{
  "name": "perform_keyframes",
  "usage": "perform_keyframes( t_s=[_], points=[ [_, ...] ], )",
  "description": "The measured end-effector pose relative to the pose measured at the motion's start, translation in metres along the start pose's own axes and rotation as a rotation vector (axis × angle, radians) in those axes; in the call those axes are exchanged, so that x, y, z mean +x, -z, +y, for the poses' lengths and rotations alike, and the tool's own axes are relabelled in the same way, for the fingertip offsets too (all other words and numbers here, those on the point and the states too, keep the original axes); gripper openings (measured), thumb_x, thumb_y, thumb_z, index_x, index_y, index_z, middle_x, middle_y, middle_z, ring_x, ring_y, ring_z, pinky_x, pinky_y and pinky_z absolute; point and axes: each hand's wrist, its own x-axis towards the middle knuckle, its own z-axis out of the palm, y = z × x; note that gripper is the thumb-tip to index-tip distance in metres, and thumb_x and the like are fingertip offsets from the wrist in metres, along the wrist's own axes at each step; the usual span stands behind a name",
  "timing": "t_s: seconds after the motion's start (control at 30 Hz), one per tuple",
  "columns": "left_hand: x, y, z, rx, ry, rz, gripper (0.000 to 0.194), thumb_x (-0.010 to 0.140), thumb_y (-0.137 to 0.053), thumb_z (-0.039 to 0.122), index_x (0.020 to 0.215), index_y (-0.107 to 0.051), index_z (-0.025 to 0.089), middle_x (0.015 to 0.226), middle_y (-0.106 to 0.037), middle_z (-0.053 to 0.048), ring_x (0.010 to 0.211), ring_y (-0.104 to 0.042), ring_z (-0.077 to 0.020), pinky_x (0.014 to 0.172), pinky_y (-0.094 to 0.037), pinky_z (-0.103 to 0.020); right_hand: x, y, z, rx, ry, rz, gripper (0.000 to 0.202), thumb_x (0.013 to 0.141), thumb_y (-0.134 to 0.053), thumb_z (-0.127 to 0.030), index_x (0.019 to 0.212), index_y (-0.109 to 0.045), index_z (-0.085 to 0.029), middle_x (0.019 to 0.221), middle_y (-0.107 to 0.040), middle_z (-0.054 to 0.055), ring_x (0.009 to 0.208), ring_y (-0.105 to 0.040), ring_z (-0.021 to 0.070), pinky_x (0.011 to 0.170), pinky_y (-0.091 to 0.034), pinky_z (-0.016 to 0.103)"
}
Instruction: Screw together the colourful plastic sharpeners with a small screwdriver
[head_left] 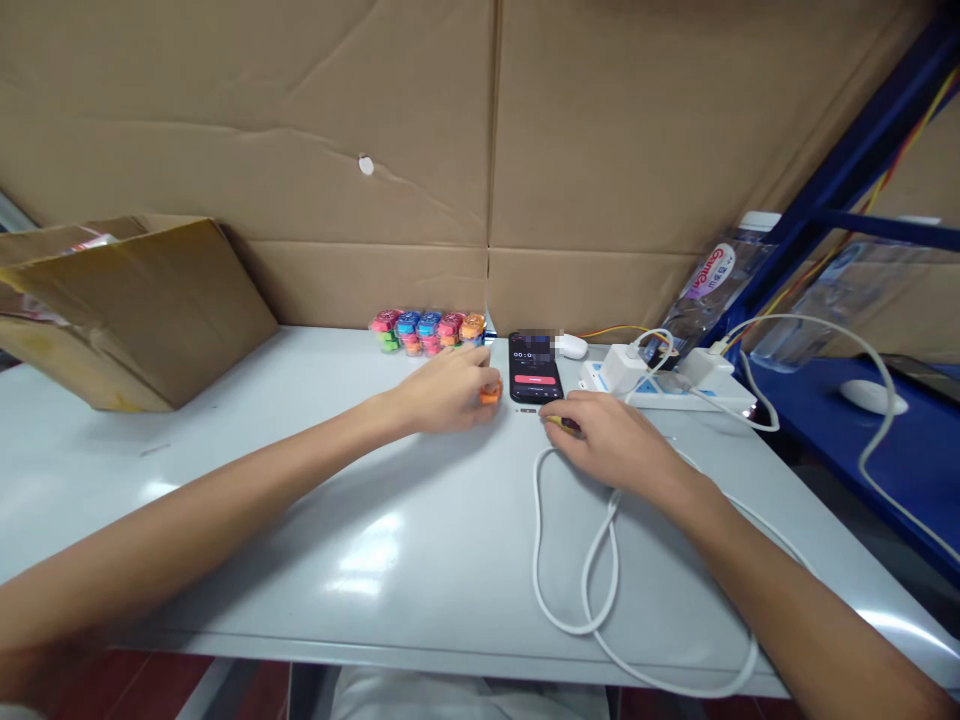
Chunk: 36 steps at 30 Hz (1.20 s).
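Note:
My left hand is closed over a small orange plastic piece resting at table level, with its fingers covering part of it. Between thumb and fingers, my right hand pinches a thin yellow-and-dark object whose kind I cannot make out. A tiny flat metal piece lies on the table between the two hands. Just behind it is a black phone with a running timer and a red button on screen. Brightly coloured small items in clear wrap are stacked beyond my left hand.
An open cardboard box stands at the left. White cable loops across the table under my right forearm. A power strip with chargers, a white mouse and a water bottle are at the right. Cardboard lines the back.

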Motion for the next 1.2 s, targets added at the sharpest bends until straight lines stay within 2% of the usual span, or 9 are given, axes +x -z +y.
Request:
perform_keyframes(
  t_s=[0.17, 0.3, 0.47, 0.6, 0.7, 0.8, 0.9, 1.07, 1.2],
  points=[
    [-0.038, 0.009, 0.011, -0.364, -0.029, -0.111, 0.006, 0.085, -0.061, 0.023, 0.084, -0.06, 0.017, 0.101, -0.06, -0.006, 0.091, -0.059, -0.0183, 0.084, -0.047, -0.03, 0.008, -0.006, -0.011, -0.006, -0.001, 0.035, 0.038, 0.098, -0.047, -0.03, 0.126, -0.072, -0.025, 0.111, -0.073, 0.008, 0.1, -0.067, 0.0239, 0.079, -0.042, 0.031],
    [-0.056, 0.013, 0.015, -0.443, -0.059, -0.131, 0.01, 0.077, -0.06, 0.012, 0.084, -0.056, 0.018, 0.107, -0.062, -0.004, 0.099, -0.059, -0.0187, 0.09, -0.047, -0.029, 0.011, -0.006, -0.013, -0.013, 0.001, 0.02, 0.037, 0.098, -0.045, -0.031, 0.116, -0.076, -0.023, 0.105, -0.074, 0.009, 0.096, -0.066, 0.0247, 0.074, -0.039, 0.032],
    [-0.063, 0.012, 0.01, -0.427, -0.051, -0.117, 0.02, 0.074, -0.055, 0.006, 0.089, -0.059, 0.018, 0.114, -0.062, -0.006, 0.103, -0.062, -0.0198, 0.088, -0.048, -0.028, 0.009, -0.001, -0.012, 0.001, 0.047, -0.036, 0.036, 0.098, -0.046, -0.03, 0.086, -0.08, -0.021, 0.08, -0.072, 0.007, 0.076, -0.063, 0.0195, 0.069, -0.037, 0.03],
    [-0.063, 0.007, 0.001, -0.383, -0.015, -0.053, 0.019, 0.076, -0.053, 0.004, 0.088, -0.062, 0.017, 0.109, -0.063, -0.007, 0.095, -0.063, -0.0191, 0.083, -0.047, -0.028, 0.002, 0.001, -0.02, 0.141, 0.152, -0.099, 0.03, 0.096, -0.052, -0.028, 0.094, -0.082, -0.021, 0.087, -0.078, 0.004, 0.077, -0.065, 0.017, 0.073, -0.042, 0.028],
    [-0.062, 0.007, -0.004, -0.401, 0.019, -0.078, 0.019, 0.073, -0.054, 0.002, 0.082, -0.061, 0.017, 0.097, -0.064, -0.004, 0.082, -0.062, -0.0159, 0.074, -0.045, -0.025, -0.003, 0.0, -0.026, 0.235, 0.192, -0.119, 0.027, 0.094, -0.055, -0.025, 0.096, -0.082, -0.02, 0.092, -0.079, 0.004, 0.082, -0.067, 0.0178, 0.077, -0.043, 0.029],
    [-0.064, 0.009, -0.004, -0.414, 0.018, -0.097, 0.019, 0.072, -0.055, 0.003, 0.081, -0.064, 0.017, 0.091, -0.066, -0.003, 0.077, -0.061, -0.0154, 0.068, -0.043, -0.025, -0.005, -0.002, -0.028, 0.242, 0.198, -0.108, 0.024, 0.093, -0.056, -0.024, 0.093, -0.08, -0.019, 0.088, -0.077, 0.004, 0.078, -0.064, 0.0164, 0.076, -0.043, 0.029],
    [-0.066, 0.011, -0.001, -0.404, -0.014, -0.109, 0.016, 0.074, -0.058, 0.009, 0.084, -0.067, 0.017, 0.088, -0.066, -0.003, 0.075, -0.061, -0.0157, 0.068, -0.042, -0.027, -0.004, -0.004, -0.028, 0.252, 0.144, -0.092, 0.023, 0.092, -0.057, -0.027, 0.087, -0.077, -0.018, 0.078, -0.072, 0.002, 0.069, -0.059, 0.0149, 0.067, -0.04, 0.028],
    [-0.067, 0.013, 0.003, -0.361, -0.034, -0.125, 0.008, 0.074, -0.059, 0.013, 0.08, -0.063, 0.017, 0.086, -0.063, -0.003, 0.072, -0.058, -0.0154, 0.065, -0.041, -0.027, -0.003, -0.008, -0.035, 0.157, -0.056, -0.072, 0.03, 0.09, -0.058, -0.04, 0.071, -0.071, -0.02, 0.068, -0.066, 0.002, 0.065, -0.055, 0.0167, 0.064, -0.036, 0.03],
    [-0.067, 0.01, 0.003, -0.38, -0.037, -0.107, 0.008, 0.075, -0.06, 0.013, 0.081, -0.062, 0.018, 0.09, -0.065, -0.004, 0.075, -0.06, -0.0159, 0.067, -0.042, -0.026, -0.005, -0.012, -0.041, 0.124, -0.109, -0.054, 0.03, 0.086, -0.06, -0.045, 0.073, -0.071, -0.02, 0.065, -0.063, 0.002, 0.06, -0.052, 0.0166, 0.062, -0.035, 0.03]
  ],
)
